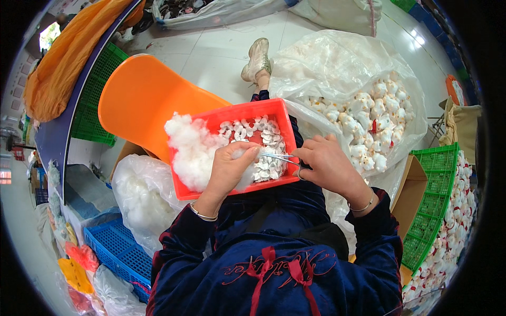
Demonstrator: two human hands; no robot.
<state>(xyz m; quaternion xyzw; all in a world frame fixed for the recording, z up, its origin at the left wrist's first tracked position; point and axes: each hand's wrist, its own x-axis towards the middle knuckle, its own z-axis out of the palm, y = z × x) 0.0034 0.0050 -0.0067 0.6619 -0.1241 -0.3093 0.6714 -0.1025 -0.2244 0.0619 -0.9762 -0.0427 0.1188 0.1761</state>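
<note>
- The left hand [232,163] pinches a small white piece [240,153] between thumb and fingers above the red plastic tray [289,129]; whether it is loose fluff or a sewn part is too small to tell.
- The right hand [324,160] grips a scissor-handled metal tool [282,157] by its finger loops, over the tray's right side, its slim tips meeting the left fingertips.
- Inside the tray, white fibre stuffing [190,150] heaps along the left and spills over the rim, while small white shaped parts [270,139] crowd the right.
- The tips work so close to the left fingers that a slip could nick skin or puncture the piece; the tray, apparently propped on the lap and an orange plastic chair [134,92], could tip if a leg shifts, and a brush of the wrist could drag fluff overboard.
- Right of the tray and beyond it, a clear plastic bag [311,60] holds white stuffed figures [363,124].
- Left of the tray and nearer the wearer sit a bag of white fluff [145,195] and a blue crate [118,250]; a green crate [435,195] stands far right.
</note>
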